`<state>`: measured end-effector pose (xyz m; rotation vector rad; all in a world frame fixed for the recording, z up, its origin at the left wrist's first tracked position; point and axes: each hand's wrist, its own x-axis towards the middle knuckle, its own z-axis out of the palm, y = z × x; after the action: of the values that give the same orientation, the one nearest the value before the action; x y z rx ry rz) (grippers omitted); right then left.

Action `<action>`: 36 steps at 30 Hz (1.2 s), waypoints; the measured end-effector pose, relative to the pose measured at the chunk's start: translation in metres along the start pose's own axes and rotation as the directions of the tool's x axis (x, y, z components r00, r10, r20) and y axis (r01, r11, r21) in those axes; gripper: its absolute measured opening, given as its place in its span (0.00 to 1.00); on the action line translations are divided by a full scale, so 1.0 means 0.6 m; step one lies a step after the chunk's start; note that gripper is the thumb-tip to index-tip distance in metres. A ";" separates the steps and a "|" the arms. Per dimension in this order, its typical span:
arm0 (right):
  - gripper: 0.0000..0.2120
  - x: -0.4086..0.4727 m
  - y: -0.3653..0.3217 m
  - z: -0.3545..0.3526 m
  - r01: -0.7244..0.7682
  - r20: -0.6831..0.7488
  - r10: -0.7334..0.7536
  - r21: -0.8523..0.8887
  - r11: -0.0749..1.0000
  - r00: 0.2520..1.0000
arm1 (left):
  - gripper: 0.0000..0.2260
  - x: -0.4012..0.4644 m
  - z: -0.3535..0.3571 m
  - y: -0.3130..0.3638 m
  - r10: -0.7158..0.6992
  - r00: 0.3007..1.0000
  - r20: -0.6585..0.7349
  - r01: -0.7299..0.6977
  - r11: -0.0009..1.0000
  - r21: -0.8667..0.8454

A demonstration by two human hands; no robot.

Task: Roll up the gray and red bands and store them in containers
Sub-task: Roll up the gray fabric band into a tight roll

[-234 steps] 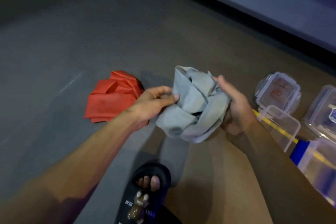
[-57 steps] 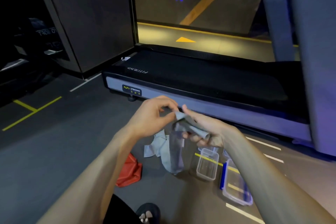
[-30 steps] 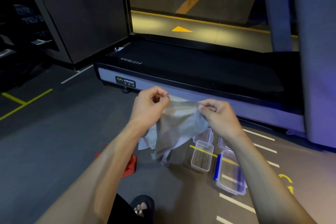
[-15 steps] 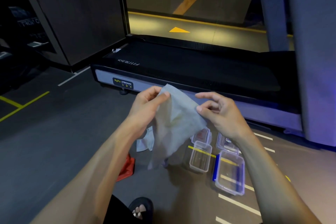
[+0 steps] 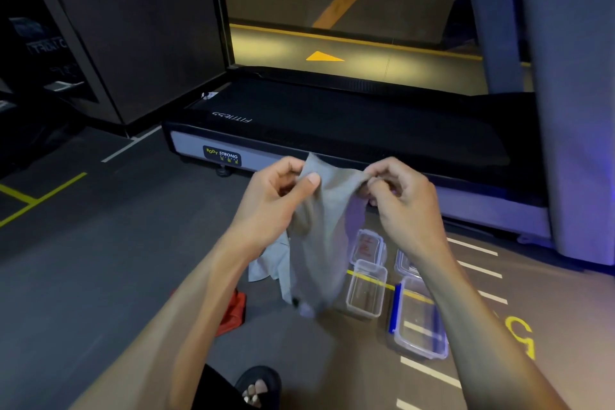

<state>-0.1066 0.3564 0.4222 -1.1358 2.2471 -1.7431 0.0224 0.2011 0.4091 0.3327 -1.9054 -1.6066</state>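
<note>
I hold the gray band up in front of me, and it hangs down toward the floor. My left hand pinches its top left edge between thumb and fingers. My right hand pinches the top right edge with curled fingers. The red band lies crumpled on the floor below my left forearm, mostly hidden by it. A small clear container stands open on the floor right of the hanging band. A larger clear container with blue clips sits beside it.
Two clear lids lie on the floor behind the containers. A black treadmill stretches across the view just beyond my hands. A gray pillar rises at the right. My sandalled foot is at the bottom edge.
Both hands have drawn closer together, with the right hand now pinching the band's top edge instead of touching it with spread fingers. The band hangs narrower and more bunched.
</note>
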 end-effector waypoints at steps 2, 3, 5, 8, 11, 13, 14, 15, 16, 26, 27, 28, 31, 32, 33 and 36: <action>0.08 -0.001 -0.007 -0.002 0.043 -0.009 -0.042 0.047 0.998 0.999 | 0.07 0.002 -0.002 -0.006 0.035 0.998 -0.052 -0.031 0.996 0.079; 0.08 -0.003 -0.010 -0.004 0.078 -0.011 -0.078 0.044 0.996 0.997 | 0.06 0.002 -0.001 -0.008 0.047 0.997 -0.062 -0.041 0.994 0.103; 0.11 -0.005 -0.013 -0.005 0.143 -0.003 -0.143 0.002 0.990 0.990 | 0.04 0.002 0.001 -0.010 0.048 0.999 -0.025 -0.046 0.995 0.086; 0.12 -0.008 -0.019 -0.008 0.179 0.046 -0.178 -0.013 0.984 0.983 | 0.02 0.000 0.009 -0.012 0.059 0.996 0.070 -0.064 0.996 0.066; 0.16 -0.008 -0.016 -0.012 0.183 0.161 -0.168 -0.081 0.980 0.972 | 0.02 -0.005 0.016 -0.007 0.080 0.987 0.143 -0.090 0.994 0.066; 0.16 -0.006 -0.011 -0.015 0.211 0.212 -0.178 -0.146 0.966 0.961 | 0.02 -0.006 0.016 -0.007 0.102 0.982 0.156 -0.116 0.990 0.085; 0.14 -0.004 -0.010 -0.016 0.234 0.227 -0.196 -0.156 0.960 0.954 | 0.02 -0.006 0.016 -0.008 0.113 0.981 0.159 -0.129 0.987 0.091; 0.12 -0.003 -0.009 -0.017 0.252 0.234 -0.213 -0.152 0.956 0.949 | 0.02 -0.006 0.015 -0.010 0.121 0.980 0.158 -0.136 0.987 0.088; 0.11 -0.002 -0.008 -0.019 0.261 0.240 -0.224 -0.138 0.955 0.945 | 0.02 -0.006 0.015 -0.011 0.127 0.981 0.147 -0.141 0.986 0.085; 0.08 0.002 -0.020 -0.036 0.230 0.379 -0.231 0.049 0.972 0.896 | 0.04 -0.009 0.010 0.002 0.072 0.962 0.264 -0.051 0.995 -0.086; 0.08 0.002 -0.021 -0.038 0.222 0.374 -0.229 0.063 0.973 0.899 | 0.03 -0.011 0.011 0.004 0.069 0.963 0.262 -0.042 0.993 -0.110; 0.09 0.002 -0.021 -0.040 0.221 0.367 -0.231 0.069 0.973 0.901 | 0.02 -0.012 0.012 0.006 0.066 0.967 0.248 -0.037 0.992 -0.117; 0.09 0.004 -0.018 -0.044 0.227 0.331 -0.228 0.041 0.973 0.916 | 0.02 -0.013 0.014 0.008 0.053 0.982 0.179 -0.033 0.993 -0.112; 0.09 0.004 -0.015 -0.044 0.229 0.312 -0.222 0.016 0.973 0.924 | 0.02 -0.012 0.015 0.009 0.053 0.986 0.157 -0.037 0.994 -0.100; 0.10 0.005 -0.013 -0.045 0.226 0.289 -0.214 -0.007 0.974 0.933 | 0.02 -0.012 0.015 0.010 0.051 0.989 0.141 -0.039 0.995 -0.087; 0.11 0.006 -0.008 -0.047 0.172 0.213 -0.171 0.011 0.985 0.962 | 0.01 -0.012 0.019 0.012 0.035 0.994 0.106 -0.027 0.997 -0.077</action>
<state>-0.1202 0.3769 0.4374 -1.4815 2.0859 -1.5804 0.0227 0.2159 0.4131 0.1874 -1.9138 -1.7007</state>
